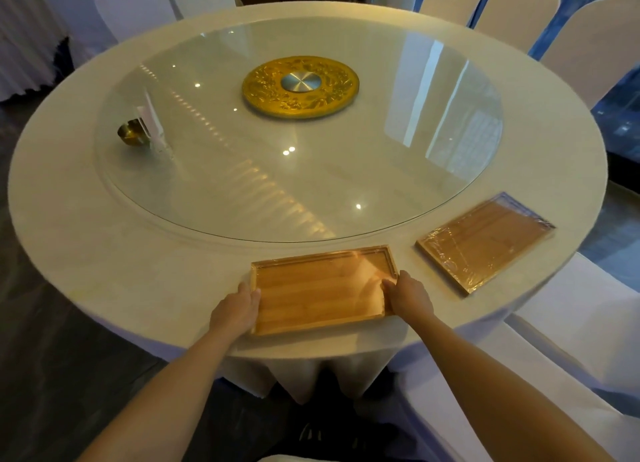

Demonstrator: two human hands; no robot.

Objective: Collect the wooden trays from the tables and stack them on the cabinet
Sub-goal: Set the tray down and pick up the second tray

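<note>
A wooden tray (318, 290) wrapped in clear film lies at the near edge of a round table (104, 239) covered in white cloth. My left hand (237, 311) grips its left end, fingers curled over the rim. My right hand (408, 297) grips its right end, thumb inside the rim. A second wooden tray (485, 241), also film-wrapped, lies flat on the cloth to the right, apart from both hands.
A glass turntable (346, 184) with a gold centre disc (300, 86) fills the table's middle. A small gold holder (131, 132) stands on its left side. White-covered chairs (519, 7) ring the table, one close at my right (571, 340). Dark floor lies to the left.
</note>
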